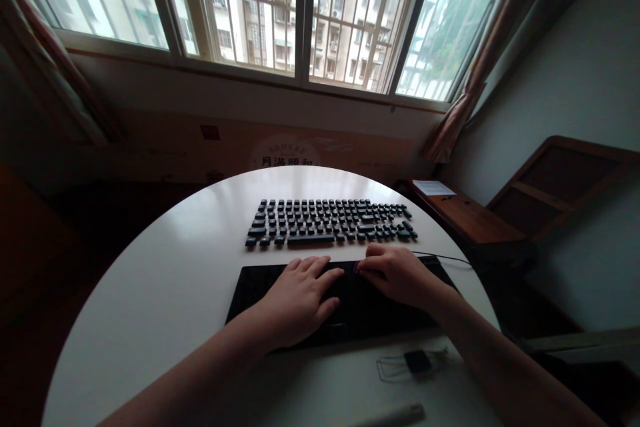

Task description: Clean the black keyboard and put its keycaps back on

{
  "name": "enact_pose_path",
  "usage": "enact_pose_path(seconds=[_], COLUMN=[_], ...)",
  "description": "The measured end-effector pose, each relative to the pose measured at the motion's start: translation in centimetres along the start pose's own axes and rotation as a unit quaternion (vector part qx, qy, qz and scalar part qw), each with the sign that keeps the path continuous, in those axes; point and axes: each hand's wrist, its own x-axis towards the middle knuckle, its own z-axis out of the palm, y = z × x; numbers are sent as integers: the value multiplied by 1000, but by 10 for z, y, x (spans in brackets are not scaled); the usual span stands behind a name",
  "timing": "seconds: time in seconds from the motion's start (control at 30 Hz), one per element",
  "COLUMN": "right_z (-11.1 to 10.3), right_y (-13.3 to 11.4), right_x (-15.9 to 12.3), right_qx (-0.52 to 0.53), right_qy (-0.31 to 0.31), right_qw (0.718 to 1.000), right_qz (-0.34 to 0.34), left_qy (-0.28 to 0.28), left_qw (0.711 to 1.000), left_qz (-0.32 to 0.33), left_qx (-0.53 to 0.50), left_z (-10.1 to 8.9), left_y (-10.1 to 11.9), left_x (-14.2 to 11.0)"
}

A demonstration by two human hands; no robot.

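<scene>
Fingertip work in hand at the black keyboard base (367,310).
A small purple item (356,267), mostly hidden, appears pinched by the right hand (397,275); the left hand (295,300) is rested, fingers spread, on the base, below the keycaps (311,239). Steady support is judged necessary next; surface detail is obscured.

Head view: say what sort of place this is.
Probably a room in a home, high up: a round white table, a curtain beside the barred window, and apartment-like buildings outside.
</scene>
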Motion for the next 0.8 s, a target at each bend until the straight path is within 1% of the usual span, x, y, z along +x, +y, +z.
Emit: enact_pose_path(seconds=[0.1, 0.13, 0.27, 0.33, 0.4, 0.57, 0.67, 0.8], right_z=[1, 1, -3, -4, -4, -1, -4, -11], right_y=[5, 8, 21, 25, 27, 29, 28, 20], right_x=[-1, -1, -6, -7, -8, -8, -7, -6], right_qx=[33, 42, 74, 80, 74, 52, 13, -30], right_qy=[2, 17, 114, 129, 110, 23, 8, -7], right_qw=[999, 999, 989, 987, 990, 998, 1000, 999], right_qz=[4, 11, 51, 52, 46, 33, 7, -37], left_qy=[-2, -1, -1, -3, -6, -4, -4, 2], left_qw=[1000, 1000, 1000, 1000, 1000, 1000, 1000, 1000], left_qz=[2, 2, 5, 6, 6, 10, 7, 8], left_qx=[-2, -2, -3, -6, -7, 0, -4, -10], left_z=[0, 0, -1, -1, -1, -1, -1, 1], left_y=[0, 0, -1, -1, -1, -1, -1, -2], left_x=[0, 0, 1, 1, 2, 2, 2, 2])
